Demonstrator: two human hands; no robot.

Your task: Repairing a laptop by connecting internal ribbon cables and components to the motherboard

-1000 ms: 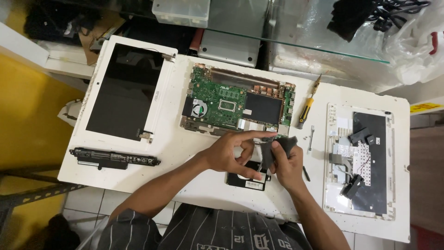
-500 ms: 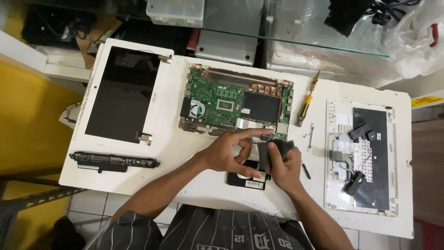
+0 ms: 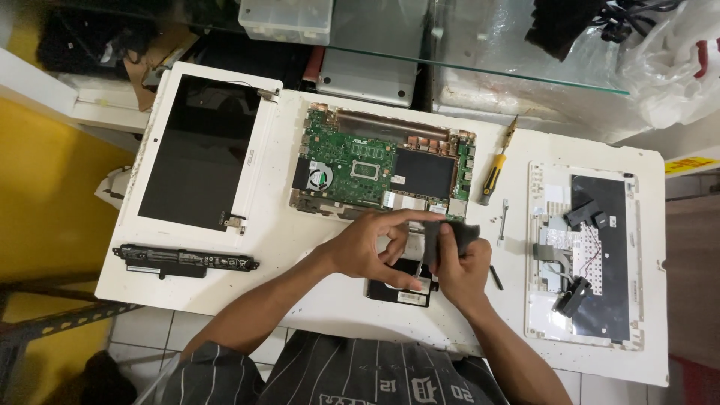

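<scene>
Nearest the camera, the person's striped dark shirt [image 3: 337,375] fills the bottom edge, and both forearms reach up over the near part of the white bench [image 3: 315,300]. The two hands meet just beyond a flat black drive [image 3: 397,289] that lies on the bench under them. The thing they work on is a small dark grey part [image 3: 450,234], soft-edged and roughly rectangular, held above the bench just near of the open laptop base; its finer detail is too small to tell. The right hand [image 3: 461,266] is closed around it, thumb up along its near face and fingers wrapped behind. The left hand [image 3: 375,247] is half open: its forefinger is stretched out to the right and touches the top edge of the dark grey part, while the other fingers curl loosely beneath. To the near left a long black battery pack [image 3: 184,260] lies on the bench. To the right sits a white keyboard cover [image 3: 581,255], turned face down, with black patches and loose cables on it. Farther off, just beyond the hands, the open laptop base [image 3: 382,169] shows a green circuit board, a small fan and copper-coloured pipes. A yellow-handled screwdriver [image 3: 495,169] lies just right of it, and a white-framed screen panel [image 3: 202,150] lies at the far left.
</scene>
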